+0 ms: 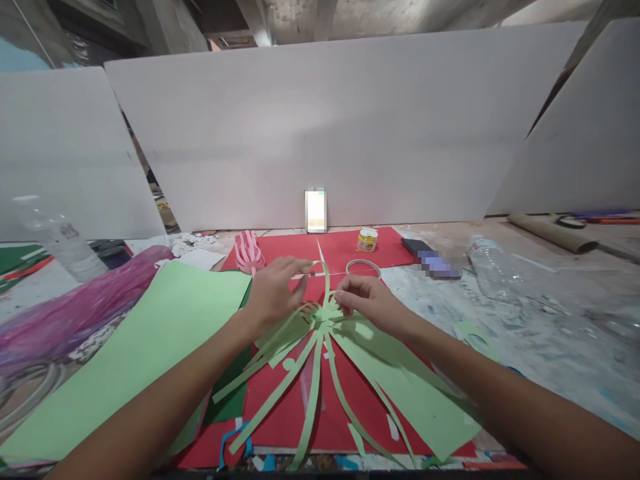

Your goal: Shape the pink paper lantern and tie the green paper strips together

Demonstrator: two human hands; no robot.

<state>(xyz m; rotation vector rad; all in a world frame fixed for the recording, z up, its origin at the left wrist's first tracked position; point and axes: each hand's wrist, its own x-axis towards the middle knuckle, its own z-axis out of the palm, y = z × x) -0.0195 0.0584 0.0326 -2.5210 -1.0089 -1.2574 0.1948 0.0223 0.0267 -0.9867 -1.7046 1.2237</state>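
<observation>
A bundle of long light-green paper strips (320,360) fans out over a red paper sheet (290,413), joined at a centre near the hands. My left hand (273,293) pinches one upright strip at its upper part. On the right side of that centre, my right hand (370,303) presses with the fingers closed on the green paper. A wider green paper piece (415,393) runs under my right forearm.
A large light-green sheet (135,353) lies at the left beside purple plastic (75,307). Behind the hands are a pink cut-paper piece (249,252), a tape ring (363,268), a small yellow jar (368,239), a phone (315,210), and clear bottles (495,267). White boards wall the back.
</observation>
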